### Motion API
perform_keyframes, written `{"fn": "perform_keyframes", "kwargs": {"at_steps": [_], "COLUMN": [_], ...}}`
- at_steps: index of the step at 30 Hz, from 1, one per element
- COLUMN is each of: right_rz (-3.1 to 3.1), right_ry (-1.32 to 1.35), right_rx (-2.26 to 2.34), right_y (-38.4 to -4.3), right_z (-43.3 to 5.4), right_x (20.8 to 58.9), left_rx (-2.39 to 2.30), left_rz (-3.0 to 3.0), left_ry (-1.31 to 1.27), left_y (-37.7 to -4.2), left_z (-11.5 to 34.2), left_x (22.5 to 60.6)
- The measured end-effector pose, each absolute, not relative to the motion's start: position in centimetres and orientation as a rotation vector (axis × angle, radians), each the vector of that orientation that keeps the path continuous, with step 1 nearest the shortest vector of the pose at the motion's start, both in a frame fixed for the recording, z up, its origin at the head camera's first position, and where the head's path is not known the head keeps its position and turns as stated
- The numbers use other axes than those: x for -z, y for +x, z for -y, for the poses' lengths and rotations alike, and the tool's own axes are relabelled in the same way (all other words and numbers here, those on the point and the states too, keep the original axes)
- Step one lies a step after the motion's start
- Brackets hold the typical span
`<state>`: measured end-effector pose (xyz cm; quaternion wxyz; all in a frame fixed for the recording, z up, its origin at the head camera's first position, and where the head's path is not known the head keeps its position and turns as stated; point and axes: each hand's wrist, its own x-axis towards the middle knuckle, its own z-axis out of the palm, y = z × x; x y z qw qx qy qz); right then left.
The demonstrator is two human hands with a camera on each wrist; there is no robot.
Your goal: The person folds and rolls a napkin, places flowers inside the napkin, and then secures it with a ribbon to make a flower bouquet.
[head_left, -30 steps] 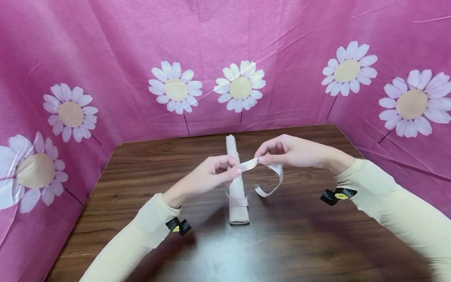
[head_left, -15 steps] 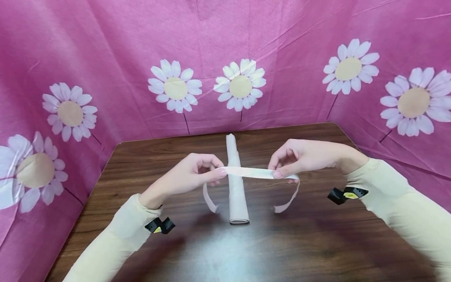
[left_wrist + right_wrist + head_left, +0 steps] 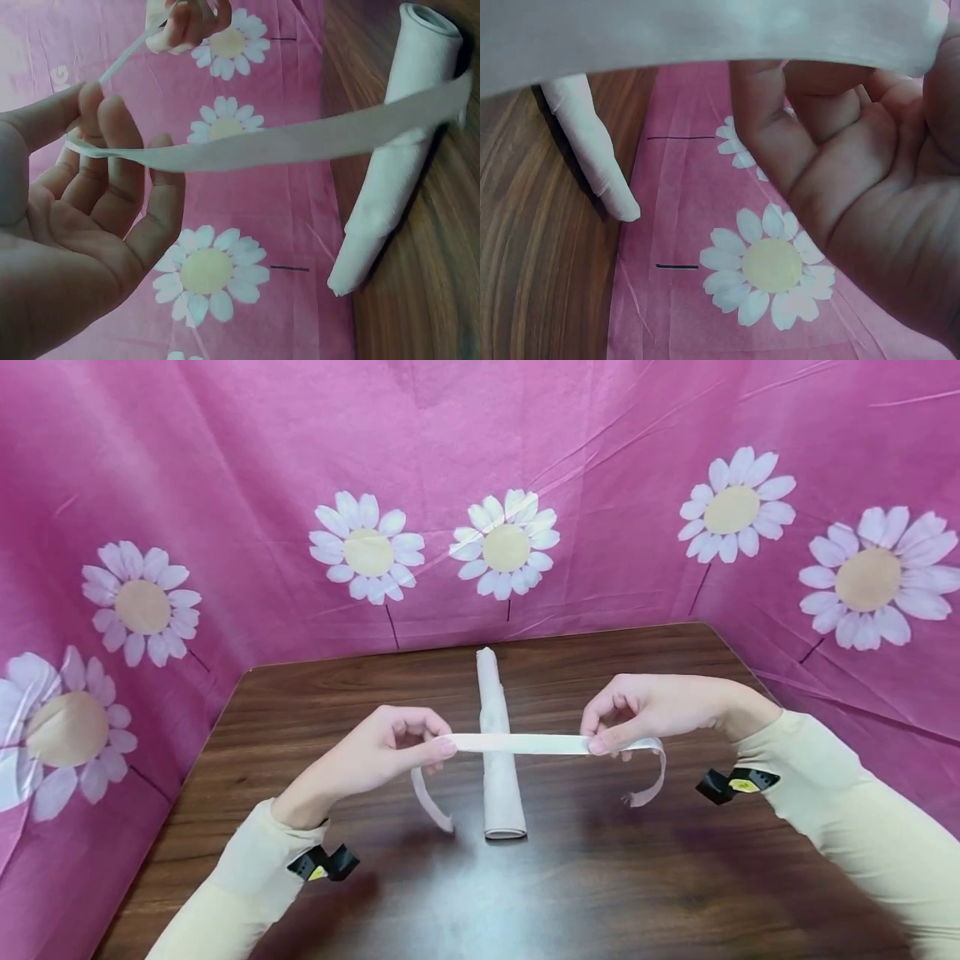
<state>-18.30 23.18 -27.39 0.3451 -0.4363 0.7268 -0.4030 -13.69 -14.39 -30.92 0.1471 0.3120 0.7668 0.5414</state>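
A white fabric strip (image 3: 517,743) is stretched level between both hands in the head view. My left hand (image 3: 397,743) pinches it between thumb and fingers, and a loose end hangs below that hand. On the other side my right hand (image 3: 645,714) pinches the strip too, its frayed tail curling down to the right. Beneath the strip, a rolled-up off-white cloth (image 3: 504,797) lies lengthwise on the table. In the left wrist view the hanging end of the strip (image 3: 285,142) crosses in front of the cloth roll (image 3: 409,172). The right wrist view shows the strip (image 3: 705,34) up close.
The dark wood-grain table (image 3: 600,877) carries the roll near its middle. A pink curtain (image 3: 600,435) printed with white daisies stands behind and at both sides. Each sleeve bears a small black camera (image 3: 324,863).
My hands have moved apart, left hand leftward and right hand rightward, drawing the strip out straight. Both hands have come slightly lower toward the near side. The cloth roll stays in place.
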Motion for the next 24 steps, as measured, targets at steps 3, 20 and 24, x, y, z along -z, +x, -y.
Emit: {"fn": "perform_keyframes", "kwargs": {"at_steps": [3, 20, 24], "right_rz": [-1.914, -2.194, -2.266], "right_ry": [-1.130, -0.986, -0.937], "right_rx": [1.047, 1.035, 1.036], "right_y": [-18.5, -20.7, -22.1], "right_z": [-23.4, -22.7, -22.2], "right_x": [27.7, 29.3, 29.8], "left_rx": [-1.522, -1.534, -1.506], "left_rz": [-2.204, -2.238, -2.307], "left_ry": [0.894, 0.738, 0.719], "left_y": [-13.4, -16.6, -17.9], "left_z": [14.7, 15.2, 15.4], "left_x": [31.4, 33.4, 33.8]}}
